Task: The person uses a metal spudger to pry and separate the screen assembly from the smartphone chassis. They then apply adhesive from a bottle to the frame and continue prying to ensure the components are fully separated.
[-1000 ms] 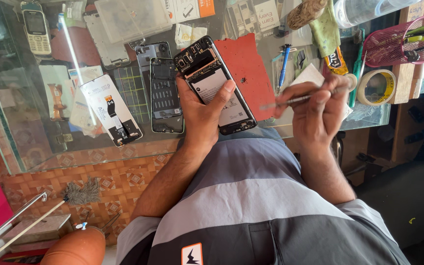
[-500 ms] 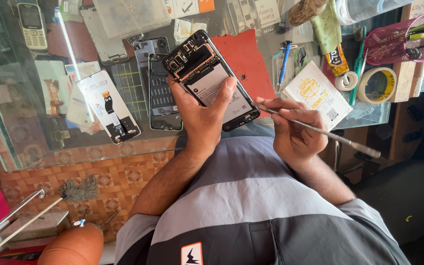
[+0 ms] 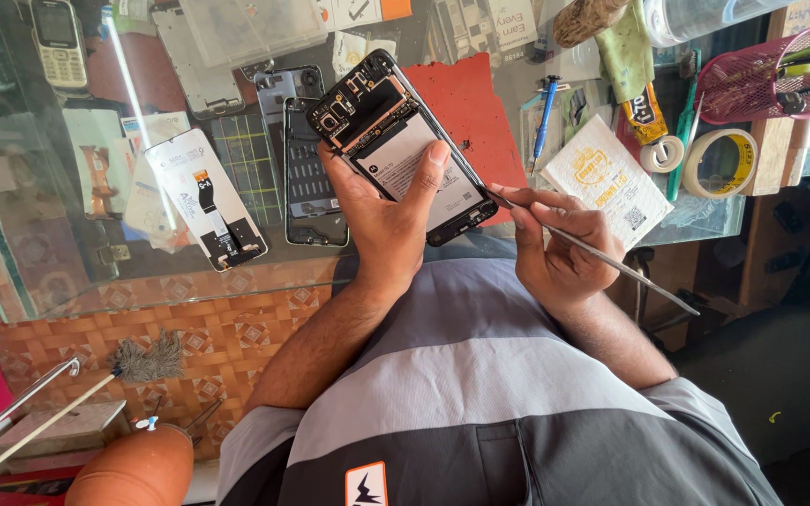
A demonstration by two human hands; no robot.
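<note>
My left hand (image 3: 388,223) grips an opened smartphone (image 3: 396,142) with its back cover off, so the battery and circuit boards show. It is held above the front edge of the glass counter (image 3: 67,272). My right hand (image 3: 555,245) pinches a thin metal pry tool (image 3: 611,264), and the tool's tip touches the phone's lower right edge. The tool's long handle points away to the right past my wrist.
On the glass lie a black phone frame (image 3: 313,183), a white flex-cable packet (image 3: 206,208), a red mat (image 3: 466,112), a blue pen (image 3: 544,117), a white packet (image 3: 607,178), a tape roll (image 3: 722,161) and a pink tool basket (image 3: 757,80). A small brush (image 3: 142,361) rests below.
My right hand has come in from the right and turned the metal tool so its tip meets the phone's edge. The left hand has tilted the phone slightly.
</note>
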